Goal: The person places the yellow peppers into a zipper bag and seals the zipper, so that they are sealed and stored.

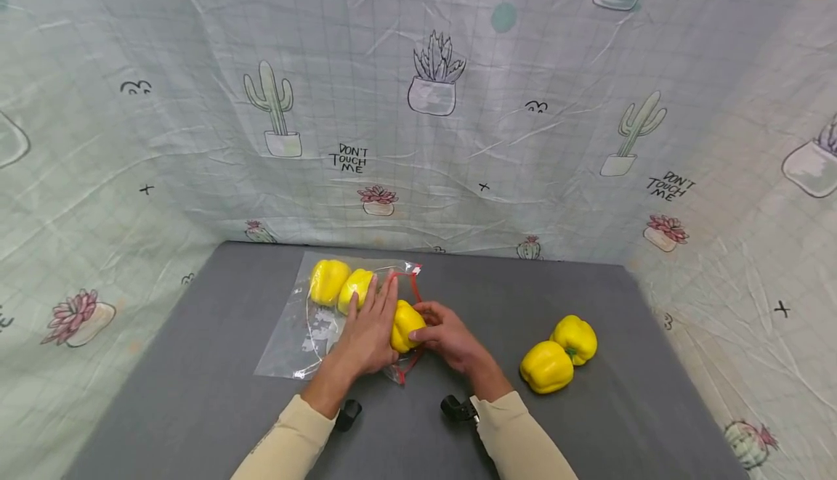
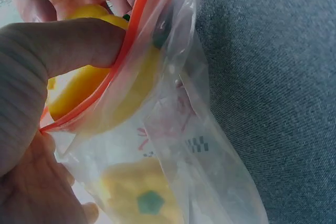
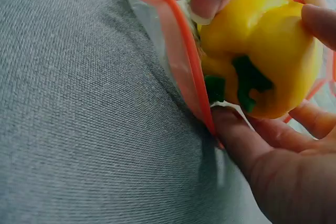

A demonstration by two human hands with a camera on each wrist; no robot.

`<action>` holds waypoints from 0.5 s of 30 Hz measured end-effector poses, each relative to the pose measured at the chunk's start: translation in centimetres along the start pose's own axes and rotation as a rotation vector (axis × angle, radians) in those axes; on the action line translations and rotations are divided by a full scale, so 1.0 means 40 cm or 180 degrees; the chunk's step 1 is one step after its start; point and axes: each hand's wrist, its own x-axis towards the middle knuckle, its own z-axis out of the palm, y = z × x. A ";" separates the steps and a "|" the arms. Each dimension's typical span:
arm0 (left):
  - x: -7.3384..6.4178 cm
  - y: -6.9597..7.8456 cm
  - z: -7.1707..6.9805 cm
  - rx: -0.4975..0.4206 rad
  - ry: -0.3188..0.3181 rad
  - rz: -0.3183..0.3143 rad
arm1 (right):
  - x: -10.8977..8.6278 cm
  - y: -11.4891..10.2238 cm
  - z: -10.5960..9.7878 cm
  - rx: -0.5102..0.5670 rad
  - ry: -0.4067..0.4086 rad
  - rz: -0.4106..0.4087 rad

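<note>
Those peppers (image 1: pixel 546 368) are yellow with green stems (image 3: pixel 252 80), the clear bag (image 1: pixel 281 356) rimmed in red. I see cream sleeves (image 1: pixel 284 440), a grey table (image 1: pixel 516 284), and pale gridded cloth (image 1: pixel 366 37) printed with green cacti (image 1: pixel 272 99) and pink succulents (image 1: pixel 377 194).

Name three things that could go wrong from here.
The held pepper has its green stem close to the red rim of the bag, so it might snag. The right hand could lose its grip on that smooth, rounded pepper. Two bagged peppers already take up space, so the two loose peppers may fit tightly.
</note>
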 end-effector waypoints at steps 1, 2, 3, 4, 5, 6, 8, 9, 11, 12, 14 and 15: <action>-0.001 0.000 -0.001 0.0009 0.0001 0.0002 | 0.000 -0.001 0.004 -0.0129 0.0024 -0.0074; -0.001 0.000 -0.003 0.0036 -0.0006 0.0003 | 0.000 -0.005 0.009 -0.0287 0.0045 -0.0152; -0.002 0.001 -0.005 0.0048 -0.0010 0.0003 | 0.000 -0.010 0.015 -0.0487 0.0074 -0.0228; -0.003 0.001 -0.007 0.0073 -0.0023 0.0000 | 0.002 -0.014 0.022 -0.0719 0.0092 -0.0309; -0.003 0.001 -0.009 0.0081 -0.0034 -0.0001 | 0.002 -0.019 0.028 -0.0966 0.0107 -0.0401; -0.004 0.002 -0.011 0.0084 -0.0049 -0.0002 | 0.001 -0.026 0.035 -0.1218 0.0104 -0.0463; -0.005 0.001 -0.014 0.0089 -0.0069 -0.0014 | 0.004 -0.032 0.046 -0.1619 0.0065 -0.0585; -0.006 0.001 -0.014 0.0074 -0.0075 -0.0021 | 0.006 -0.034 0.049 -0.1761 0.0049 -0.0616; -0.007 0.002 -0.016 0.0046 -0.0109 -0.0042 | 0.006 -0.036 0.053 -0.1786 0.0028 -0.0599; -0.007 0.002 -0.017 0.0042 -0.0125 -0.0054 | 0.006 -0.035 0.052 -0.1745 0.0047 -0.0563; -0.008 0.003 -0.017 0.0019 -0.0140 -0.0074 | 0.007 -0.032 0.052 -0.1599 0.0106 -0.0500; -0.008 0.003 -0.018 0.0019 -0.0148 -0.0081 | 0.008 -0.031 0.052 -0.1547 0.0131 -0.0483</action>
